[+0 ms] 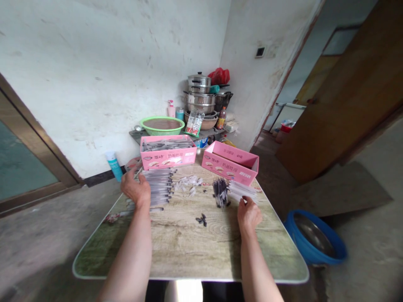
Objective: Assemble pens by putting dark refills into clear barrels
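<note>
My left hand (137, 187) is at the left edge of a stack of clear pens with dark tips (160, 186), its thumb and fingers apart. I see nothing held in it. Across the table, my right hand (249, 214) has its fingers pinched at the near edge of a pile of whitish clear tubes (242, 191). Whatever lies between those fingertips is too small to make out. Beside that pile lies a bundle of dark-ended pen parts (220, 191). Small white pieces (189, 182) are scattered mid-table, and several small black caps (202, 220) lie nearer me.
A pink box (170, 158) filled with pens stands at the table's (189, 251) far left, another pink box (229, 163) at the far right. Behind are a green basin (162, 132) and stacked pots (201, 98). A blue tub (338, 251) sits on the floor at right.
</note>
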Demonstrator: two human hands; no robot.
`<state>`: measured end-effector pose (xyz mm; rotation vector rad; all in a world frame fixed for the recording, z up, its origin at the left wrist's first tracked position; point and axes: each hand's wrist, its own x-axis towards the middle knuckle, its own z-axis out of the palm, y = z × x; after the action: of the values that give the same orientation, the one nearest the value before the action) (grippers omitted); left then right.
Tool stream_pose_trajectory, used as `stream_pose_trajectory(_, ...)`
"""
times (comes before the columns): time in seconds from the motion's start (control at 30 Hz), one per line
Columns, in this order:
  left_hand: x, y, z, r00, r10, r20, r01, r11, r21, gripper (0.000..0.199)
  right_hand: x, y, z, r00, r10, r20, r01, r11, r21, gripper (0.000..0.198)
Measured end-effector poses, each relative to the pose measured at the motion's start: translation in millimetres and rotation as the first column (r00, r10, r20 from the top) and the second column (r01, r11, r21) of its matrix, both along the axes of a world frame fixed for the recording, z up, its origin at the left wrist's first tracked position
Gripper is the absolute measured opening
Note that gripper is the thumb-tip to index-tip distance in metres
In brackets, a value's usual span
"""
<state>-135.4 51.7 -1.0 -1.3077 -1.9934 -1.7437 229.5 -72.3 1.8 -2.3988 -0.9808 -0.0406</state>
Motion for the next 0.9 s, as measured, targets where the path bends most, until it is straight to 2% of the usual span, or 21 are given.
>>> stream_pose_trajectory(0.07,5,-2,2.2,1.000,-0.022,-0.008,0.022,1.000,0.009,0.036,5,-1,2,0.999,-0.012,0.033,0.016,0.992,-0.129,0.031)
stream_pose_trajectory(0.13,11,-4,5.0,0.999,-0.045,-0.015,0.045,0.999,0.016,0.035,5,-2,3,0.998,0.030,0.061,-0.017,0.979,-0.203,0.028)
stream_pose_trajectory(0.27,27,-10,13.0,0.994,-0.104,-0.032,0.106,0.993,0.052,0.033,-2,-2,4,0.987,0.112,0.113,-0.075,0.955,-0.287,0.023)
stream_pose_trajectory(0.4,50,-18,20.1,0.969,-0.242,-0.051,0.245,0.967,0.072,0.033,-6,-2,5,0.972,0.185,0.145,-0.130,0.936,-0.327,0.022)
stream_pose_trajectory(0.6,75,-25,20.7,0.914,-0.397,-0.088,0.400,0.916,0.031,0.028,-14,1,4,0.938,0.313,0.147,-0.267,0.926,-0.268,0.024)
stream_pose_trajectory(0.77,79,-27,19.0,0.892,-0.446,-0.080,0.447,0.894,0.003,0.027,-13,2,4,0.980,0.168,0.106,-0.149,0.976,-0.161,0.029)
stream_pose_trajectory(0.9,84,-28,17.0,0.859,-0.505,-0.082,0.506,0.862,-0.012,0.027,-11,2,1,0.981,0.173,0.085,-0.172,0.985,-0.020,0.031)
